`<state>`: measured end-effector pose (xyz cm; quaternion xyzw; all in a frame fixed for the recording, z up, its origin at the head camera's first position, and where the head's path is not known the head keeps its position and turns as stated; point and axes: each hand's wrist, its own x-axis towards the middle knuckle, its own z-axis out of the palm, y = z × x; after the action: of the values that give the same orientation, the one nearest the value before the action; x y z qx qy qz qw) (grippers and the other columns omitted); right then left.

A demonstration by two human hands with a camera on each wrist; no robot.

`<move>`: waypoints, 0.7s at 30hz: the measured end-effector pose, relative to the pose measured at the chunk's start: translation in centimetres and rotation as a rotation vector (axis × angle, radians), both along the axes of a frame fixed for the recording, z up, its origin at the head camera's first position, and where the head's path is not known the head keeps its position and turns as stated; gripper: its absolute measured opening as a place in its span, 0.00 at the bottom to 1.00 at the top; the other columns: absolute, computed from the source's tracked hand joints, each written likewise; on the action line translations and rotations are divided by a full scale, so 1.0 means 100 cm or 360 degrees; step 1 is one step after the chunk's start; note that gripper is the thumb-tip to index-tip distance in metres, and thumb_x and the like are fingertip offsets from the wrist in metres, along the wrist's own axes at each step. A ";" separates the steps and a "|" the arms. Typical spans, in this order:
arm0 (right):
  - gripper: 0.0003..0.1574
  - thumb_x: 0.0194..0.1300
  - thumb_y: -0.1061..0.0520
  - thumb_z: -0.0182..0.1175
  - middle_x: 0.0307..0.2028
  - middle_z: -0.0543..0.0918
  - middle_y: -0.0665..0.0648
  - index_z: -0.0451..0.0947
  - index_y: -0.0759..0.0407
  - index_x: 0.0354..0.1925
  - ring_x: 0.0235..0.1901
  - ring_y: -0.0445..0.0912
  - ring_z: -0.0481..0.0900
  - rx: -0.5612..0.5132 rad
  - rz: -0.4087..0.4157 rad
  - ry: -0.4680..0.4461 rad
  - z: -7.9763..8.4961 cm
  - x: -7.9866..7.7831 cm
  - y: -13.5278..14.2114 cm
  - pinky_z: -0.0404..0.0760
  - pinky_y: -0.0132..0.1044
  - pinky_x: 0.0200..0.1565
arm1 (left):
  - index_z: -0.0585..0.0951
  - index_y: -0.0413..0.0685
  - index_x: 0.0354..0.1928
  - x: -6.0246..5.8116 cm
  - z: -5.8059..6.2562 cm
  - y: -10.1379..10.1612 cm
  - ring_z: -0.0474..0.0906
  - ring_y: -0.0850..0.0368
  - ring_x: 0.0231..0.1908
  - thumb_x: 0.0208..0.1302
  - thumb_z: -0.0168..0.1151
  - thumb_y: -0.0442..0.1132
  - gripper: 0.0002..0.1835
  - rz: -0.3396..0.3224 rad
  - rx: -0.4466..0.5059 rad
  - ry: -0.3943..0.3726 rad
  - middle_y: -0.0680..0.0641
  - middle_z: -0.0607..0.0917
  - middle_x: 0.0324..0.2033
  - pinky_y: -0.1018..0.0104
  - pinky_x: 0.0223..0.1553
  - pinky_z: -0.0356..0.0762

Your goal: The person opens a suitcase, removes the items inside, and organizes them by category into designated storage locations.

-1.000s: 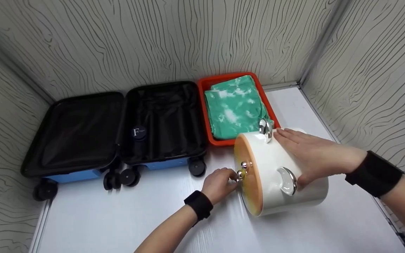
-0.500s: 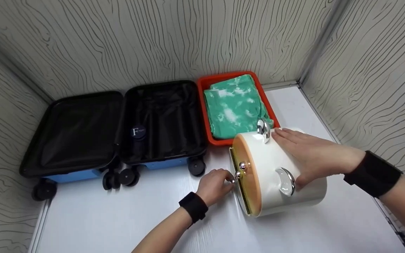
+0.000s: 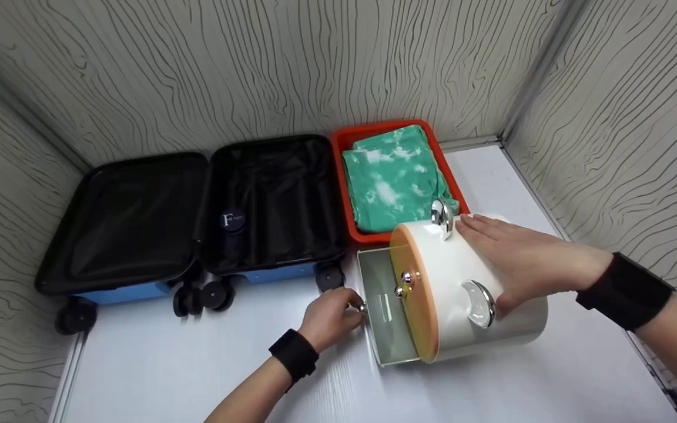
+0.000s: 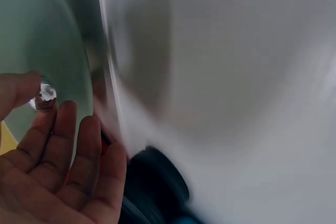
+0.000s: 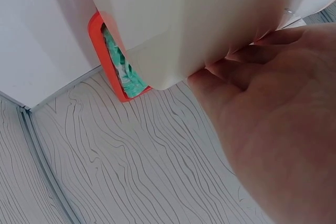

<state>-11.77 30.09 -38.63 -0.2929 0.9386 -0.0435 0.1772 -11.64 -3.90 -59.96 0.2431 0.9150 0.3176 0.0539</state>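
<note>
A white rounded cabinet with an orange-rimmed front and shiny silver feet stands on the right in the head view. From its front a clear greenish drawer sticks out to the left. Thumb and fingers of my left hand pinch the silver knob on that drawer; the pinch shows closely in the left wrist view. Two more knobs stay on the front. With fingers extended, my right hand rests on the top of the cabinet; the right wrist view shows its fingertips against the white shell.
An open black-lined suitcase with blue sides and wheels lies at the left, a dark round item marked F inside. Behind the cabinet, a red basket holds folded green-and-white cloth. Patterned walls enclose the white table.
My left hand has moved left, drawing the drawer out of the cabinet from nearly closed to well extended. My right hand has stayed in place on the cabinet.
</note>
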 end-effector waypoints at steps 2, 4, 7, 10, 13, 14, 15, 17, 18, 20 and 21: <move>0.89 0.33 0.36 0.84 0.77 0.53 0.71 0.47 0.73 0.78 0.76 0.66 0.53 -0.0011 0.0010 0.0009 0.000 0.000 0.001 0.57 0.61 0.72 | 0.86 0.54 0.39 0.001 0.000 -0.005 0.79 0.61 0.38 0.59 0.71 0.42 0.07 0.0009 0.0005 -0.0005 0.57 0.85 0.36 0.65 0.39 0.78; 0.88 0.33 0.36 0.84 0.77 0.53 0.72 0.47 0.73 0.78 0.75 0.66 0.53 -0.0027 0.0021 0.0020 0.000 0.000 0.002 0.57 0.61 0.72 | 0.86 0.55 0.39 0.002 0.000 -0.010 0.79 0.61 0.38 0.59 0.71 0.42 0.06 0.0022 0.0009 -0.0013 0.57 0.85 0.35 0.65 0.39 0.78; 0.88 0.33 0.37 0.84 0.77 0.53 0.72 0.47 0.73 0.78 0.75 0.67 0.53 -0.0037 0.0026 0.0025 0.000 0.001 0.002 0.57 0.61 0.72 | 0.86 0.55 0.38 0.003 -0.001 -0.017 0.78 0.61 0.37 0.58 0.71 0.42 0.06 0.0049 0.0016 -0.0029 0.56 0.86 0.35 0.64 0.39 0.78; 0.88 0.33 0.37 0.83 0.77 0.53 0.71 0.47 0.72 0.78 0.76 0.66 0.52 -0.0024 0.0010 0.0012 0.001 0.001 0.001 0.57 0.60 0.72 | 0.86 0.56 0.37 0.004 -0.002 -0.023 0.78 0.61 0.37 0.57 0.71 0.42 0.06 0.0074 0.0020 -0.0042 0.56 0.86 0.34 0.64 0.38 0.78; 0.89 0.33 0.37 0.83 0.78 0.52 0.70 0.46 0.71 0.79 0.76 0.65 0.51 -0.0005 -0.0014 -0.0008 0.002 0.001 0.000 0.56 0.60 0.73 | 0.86 0.56 0.37 0.004 -0.002 -0.027 0.79 0.59 0.37 0.56 0.71 0.42 0.07 0.0077 0.0024 -0.0051 0.56 0.86 0.34 0.64 0.38 0.78; 0.89 0.33 0.37 0.83 0.78 0.52 0.70 0.45 0.71 0.79 0.76 0.65 0.51 -0.0001 -0.0016 -0.0011 0.002 0.001 0.000 0.56 0.60 0.73 | 0.86 0.56 0.38 0.004 -0.002 -0.028 0.80 0.58 0.37 0.57 0.71 0.42 0.07 0.0071 0.0026 -0.0056 0.56 0.86 0.34 0.64 0.39 0.78; 0.89 0.33 0.37 0.83 0.78 0.51 0.70 0.45 0.71 0.79 0.76 0.65 0.51 0.0003 -0.0018 -0.0013 0.002 0.001 0.000 0.55 0.60 0.73 | 0.86 0.55 0.38 0.004 -0.002 -0.029 0.81 0.56 0.38 0.57 0.71 0.42 0.07 0.0063 0.0028 -0.0063 0.56 0.86 0.35 0.64 0.39 0.78; 0.89 0.33 0.37 0.84 0.78 0.52 0.70 0.45 0.72 0.79 0.76 0.66 0.51 0.0000 -0.0014 -0.0008 0.001 0.000 0.000 0.56 0.60 0.73 | 0.87 0.53 0.42 0.004 -0.001 -0.031 0.82 0.54 0.39 0.58 0.71 0.43 0.10 0.0049 0.0022 -0.0073 0.54 0.87 0.37 0.63 0.39 0.79; 0.89 0.33 0.37 0.84 0.78 0.52 0.71 0.46 0.72 0.79 0.76 0.66 0.52 -0.0002 -0.0010 -0.0002 0.001 0.000 0.000 0.56 0.60 0.73 | 0.87 0.52 0.43 0.004 0.000 -0.032 0.83 0.53 0.39 0.58 0.71 0.43 0.11 0.0042 0.0015 -0.0080 0.53 0.87 0.38 0.62 0.39 0.79; 0.89 0.32 0.36 0.84 0.78 0.52 0.71 0.46 0.72 0.79 0.76 0.66 0.52 -0.0009 -0.0002 0.0007 0.001 -0.001 0.000 0.56 0.60 0.72 | 0.87 0.50 0.47 0.004 0.005 -0.036 0.84 0.53 0.40 0.61 0.71 0.47 0.15 0.0037 -0.0006 -0.0094 0.52 0.88 0.40 0.61 0.39 0.80; 0.89 0.32 0.36 0.84 0.77 0.52 0.71 0.46 0.73 0.78 0.76 0.66 0.52 -0.0012 0.0000 0.0009 0.000 -0.001 0.000 0.56 0.60 0.72 | 0.87 0.49 0.48 0.004 0.009 -0.038 0.84 0.53 0.40 0.62 0.71 0.49 0.16 0.0036 -0.0018 -0.0096 0.51 0.88 0.40 0.61 0.39 0.81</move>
<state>-11.82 30.08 -38.61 -0.2936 0.9389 -0.0461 0.1736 -11.28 -7.69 -59.05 0.2227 0.9174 0.3201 0.0791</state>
